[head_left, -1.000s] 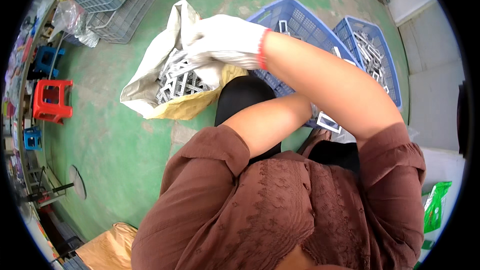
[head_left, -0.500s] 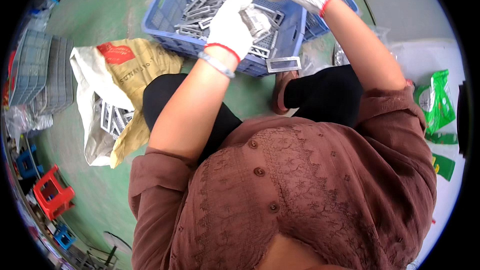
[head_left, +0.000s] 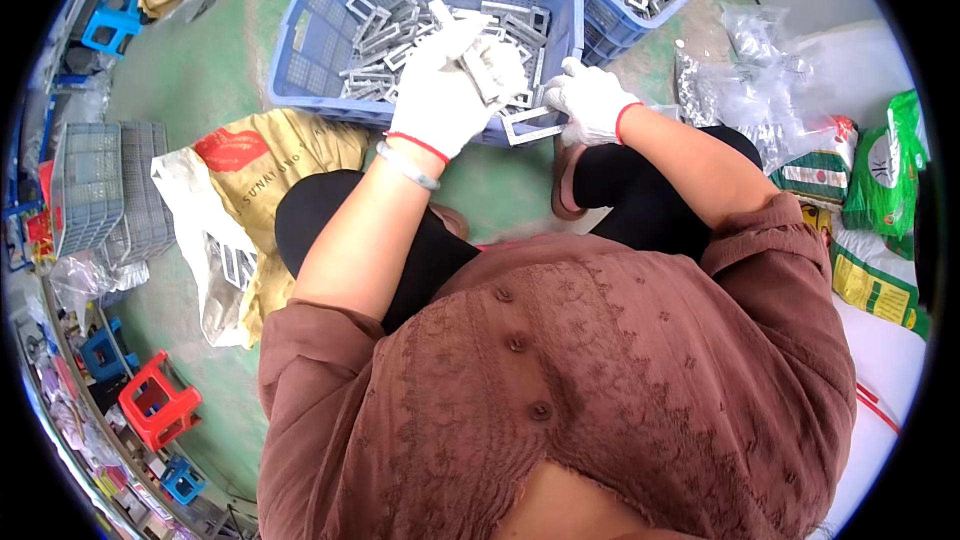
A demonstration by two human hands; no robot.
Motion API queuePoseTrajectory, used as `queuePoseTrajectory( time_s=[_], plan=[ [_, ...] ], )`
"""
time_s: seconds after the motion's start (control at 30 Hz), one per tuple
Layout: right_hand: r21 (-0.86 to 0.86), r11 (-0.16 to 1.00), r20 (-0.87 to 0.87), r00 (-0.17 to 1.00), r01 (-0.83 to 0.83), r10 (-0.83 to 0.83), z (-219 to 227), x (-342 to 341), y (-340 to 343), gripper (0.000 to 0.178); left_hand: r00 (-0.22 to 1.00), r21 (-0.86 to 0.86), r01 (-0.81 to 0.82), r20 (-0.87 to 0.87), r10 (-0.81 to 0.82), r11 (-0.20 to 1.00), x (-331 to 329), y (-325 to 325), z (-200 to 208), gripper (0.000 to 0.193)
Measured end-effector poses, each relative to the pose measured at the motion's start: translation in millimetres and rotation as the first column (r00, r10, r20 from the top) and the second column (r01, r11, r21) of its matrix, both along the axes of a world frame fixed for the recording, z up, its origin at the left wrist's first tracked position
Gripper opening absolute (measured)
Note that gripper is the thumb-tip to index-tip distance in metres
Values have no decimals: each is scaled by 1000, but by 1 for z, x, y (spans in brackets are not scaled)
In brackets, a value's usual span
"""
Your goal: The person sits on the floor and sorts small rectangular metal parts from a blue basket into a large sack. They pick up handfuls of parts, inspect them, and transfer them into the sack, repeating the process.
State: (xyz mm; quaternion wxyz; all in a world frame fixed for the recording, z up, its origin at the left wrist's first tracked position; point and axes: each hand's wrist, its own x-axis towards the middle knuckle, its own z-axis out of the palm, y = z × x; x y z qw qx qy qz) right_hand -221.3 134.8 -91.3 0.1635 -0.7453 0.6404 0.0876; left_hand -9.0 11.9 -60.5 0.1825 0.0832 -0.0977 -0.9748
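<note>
My left hand [head_left: 440,95], in a white glove with a red cuff, is over the near side of a blue plastic basket [head_left: 562,35]. It is closed on a crumpled grey-white, cloth-like wad [head_left: 492,70], whose exact kind I cannot make out. My right hand [head_left: 592,103], gloved the same way, is at the basket's near right corner. Its fingers are closed at the right end of a rectangular silver metal frame [head_left: 538,136], which is tilted by the near rim. Several similar metal frames [head_left: 375,40] lie in a loose heap inside the basket.
Behind to the right, a second blue basket [head_left: 615,40] holds more frames. A yellow-and-white sack [head_left: 290,155] stands by my left knee, with frames in its mouth. Grey crates [head_left: 90,190] and a red stool [head_left: 158,402] are at left; clear plastic bags [head_left: 755,90] and green packages [head_left: 885,180] at right.
My right hand has come down from above the far right of the basket to the metal frame at the near rim. The frame has turned. My left hand still holds the wad.
</note>
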Motion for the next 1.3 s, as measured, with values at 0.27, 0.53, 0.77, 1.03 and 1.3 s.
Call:
queuePoseTrajectory(
  time_s=[0.27, 0.53, 0.77, 1.03, 1.3],
  plan=[
    [-91, 947, 170, 941, 309, -291, 37, 1, -12, 43, 965, 28, -200, 181, 192, 979, -2, 9, 33, 15],
    [-469, 666, 525, 790, 580, -318, 78, 11, -40, 44, 963, -13, -227, 144, 226, 974, -4, 8, 45, 14],
    [-763, 587, 303, 952, 271, -46, 78, 43, -47, 47, 937, -176, -324, 74, 341, 929, -16, 7, 22, 27],
    [-681, 674, 429, 902, 286, 51, 90, 45, -47, 46, 975, -31, -218, -41, 217, 975, -29, 12, 34, 36],
    [-331, 810, 877, 476, 484, 74, 82, 32, -46, 53, 977, -44, -210, -40, 208, 977, -29, 5, 39, 38]
  ],
)
